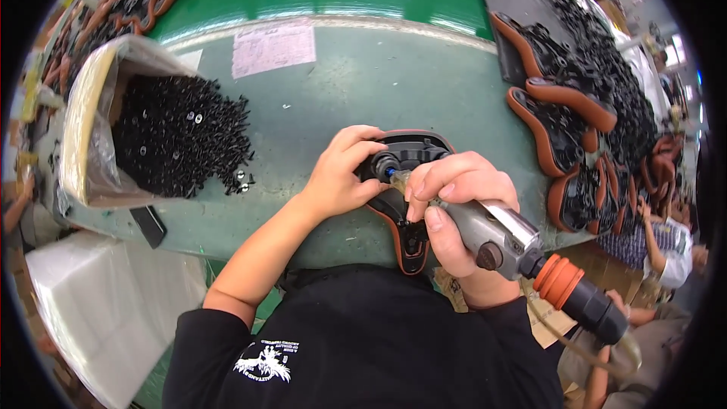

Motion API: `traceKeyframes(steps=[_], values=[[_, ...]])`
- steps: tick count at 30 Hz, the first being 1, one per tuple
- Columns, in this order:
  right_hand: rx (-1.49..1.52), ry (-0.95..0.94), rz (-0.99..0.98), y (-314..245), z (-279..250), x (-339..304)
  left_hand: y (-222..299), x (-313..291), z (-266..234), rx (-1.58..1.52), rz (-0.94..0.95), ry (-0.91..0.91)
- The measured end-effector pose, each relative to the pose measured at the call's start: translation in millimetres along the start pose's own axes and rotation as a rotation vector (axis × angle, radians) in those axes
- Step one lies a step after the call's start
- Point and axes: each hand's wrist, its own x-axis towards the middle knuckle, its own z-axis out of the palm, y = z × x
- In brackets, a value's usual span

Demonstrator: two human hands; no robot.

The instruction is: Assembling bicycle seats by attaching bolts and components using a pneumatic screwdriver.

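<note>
My right hand (458, 201) is wrapped round a silver air screwdriver (503, 236) with an orange and black hose fitting at its rear. Its blue-tipped bit points into a black bicycle saddle (413, 246) with brown edging, which lies underside up in front of me. My left hand (344, 174) grips the saddle's left side, the fingers curled close to a round black part (385, 163) where the bit points. The bit's very end and any screw under it are hidden.
At left a tipped, plastic-lined box (91, 125) spills black screws (182, 132) onto the green table, by a phone (148, 226). A pink paper sheet (274, 47) lies farther off. Brown-edged saddles (545, 132) and a heap of black parts (598, 60) fill the right. Other people sit beyond.
</note>
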Motion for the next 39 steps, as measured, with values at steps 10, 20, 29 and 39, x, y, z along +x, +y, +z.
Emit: traceKeyframes(steps=[10,20,29,39], values=[[-0.047,0.016,0.017,3,28,8,-14,-13,6,-0.232,-0.064,0.088],[-0.156,-0.107,-0.207,35,29,-7,-25,-17,16,-0.357,-0.015,0.137],[-0.191,-0.168,-0.036,36,36,9,-31,-21,16,-0.399,0.005,0.148],[-0.232,-0.131,-0.190,33,34,-13,-28,-19,19,-0.372,-0.032,0.135]])
